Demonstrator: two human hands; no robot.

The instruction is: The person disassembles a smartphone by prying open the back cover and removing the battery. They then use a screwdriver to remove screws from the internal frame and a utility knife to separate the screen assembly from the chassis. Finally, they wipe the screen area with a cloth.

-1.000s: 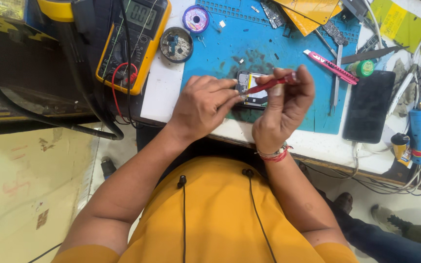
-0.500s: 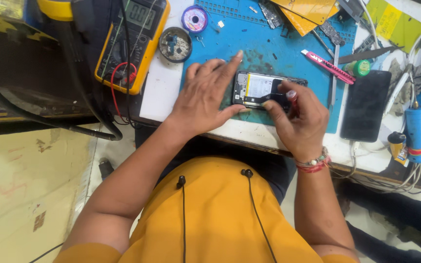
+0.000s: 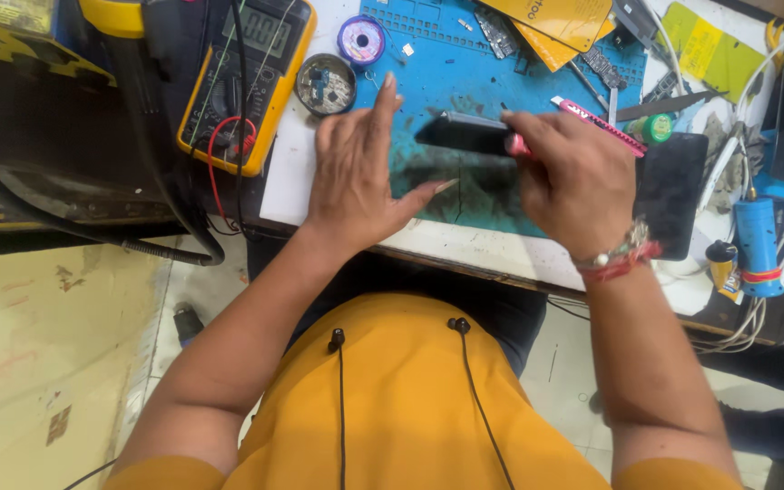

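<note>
Cluttering a blue mat [image 3: 465,195] on the bench [image 3: 288,177], tools are surrounding a dark phone [image 3: 465,134] that the right hand [image 3: 578,177] is gripping edge-up above it, while the left hand [image 3: 356,177] is resting open, fingers spread, near a yellow multimeter [image 3: 247,82].

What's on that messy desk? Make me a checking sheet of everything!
Surface: blue work mat on a white bench, scuffed dark in the middle.
Job's things: dark phone, lifted on edge above the mat.
Clutter: yellow multimeter, round tin, purple wire spool, pink knife, black slab, blue cylinder.
Hands: right hand grips the phone's end; left hand open, flat on the mat.
Cables: red and black meter leads; thick black hose.
Surroundings: pale floor below.
</note>
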